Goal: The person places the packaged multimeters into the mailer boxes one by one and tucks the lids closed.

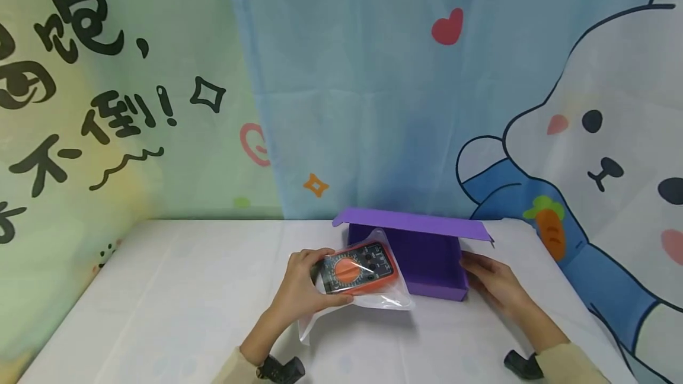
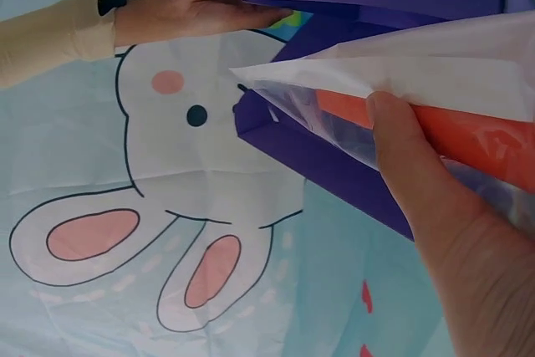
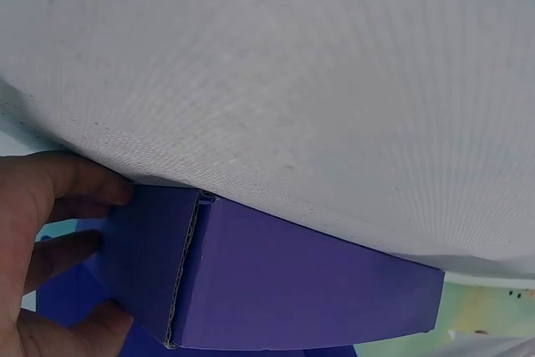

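Note:
My left hand [image 1: 306, 283] grips a multimeter [image 1: 358, 268] with an orange rim and dial, inside a clear plastic bag [image 1: 395, 300]. In the left wrist view, the thumb [image 2: 405, 144] presses on the bag over the orange edge. The bagged meter is tilted and overlaps the left part of an open purple cardboard box [image 1: 434, 259]. My right hand [image 1: 493, 280] holds the box at its right end. The right wrist view shows fingertips and thumb on the box's end panel [image 3: 142, 248].
The box's raised lid [image 1: 411, 221] leans toward the back, near the printed cloth backdrop [image 1: 352, 105]. A white cloth [image 1: 160, 289] covers the table. Black devices [image 1: 283, 369] are strapped to both wrists. The plastic bag's loose corner hangs toward the front.

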Available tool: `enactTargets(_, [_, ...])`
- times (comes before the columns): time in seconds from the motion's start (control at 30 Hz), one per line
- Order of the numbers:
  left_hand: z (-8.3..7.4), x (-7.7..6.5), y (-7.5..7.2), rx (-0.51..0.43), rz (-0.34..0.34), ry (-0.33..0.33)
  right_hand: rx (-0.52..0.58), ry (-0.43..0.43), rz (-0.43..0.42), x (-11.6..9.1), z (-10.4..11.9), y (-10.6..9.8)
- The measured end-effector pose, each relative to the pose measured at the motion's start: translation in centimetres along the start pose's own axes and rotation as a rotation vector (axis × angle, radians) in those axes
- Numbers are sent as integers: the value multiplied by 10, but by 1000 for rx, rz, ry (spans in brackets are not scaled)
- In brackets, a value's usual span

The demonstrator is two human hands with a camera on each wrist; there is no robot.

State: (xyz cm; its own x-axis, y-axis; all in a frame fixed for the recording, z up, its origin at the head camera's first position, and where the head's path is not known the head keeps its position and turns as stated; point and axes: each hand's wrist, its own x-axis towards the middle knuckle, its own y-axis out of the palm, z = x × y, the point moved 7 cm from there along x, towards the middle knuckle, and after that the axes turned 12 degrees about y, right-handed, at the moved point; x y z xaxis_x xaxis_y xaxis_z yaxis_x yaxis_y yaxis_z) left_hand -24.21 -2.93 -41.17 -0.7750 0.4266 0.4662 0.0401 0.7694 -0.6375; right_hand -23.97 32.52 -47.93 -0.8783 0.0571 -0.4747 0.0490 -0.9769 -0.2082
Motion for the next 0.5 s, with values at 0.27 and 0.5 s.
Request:
enactTargets(0.27, [-13, 16, 10, -11, 0, 31, 23, 0, -10, -1, 3, -1])
enactTargets(0.5, [-21, 26, 23, -26, 26, 64, -6, 40, -33, 1, 0, -3])
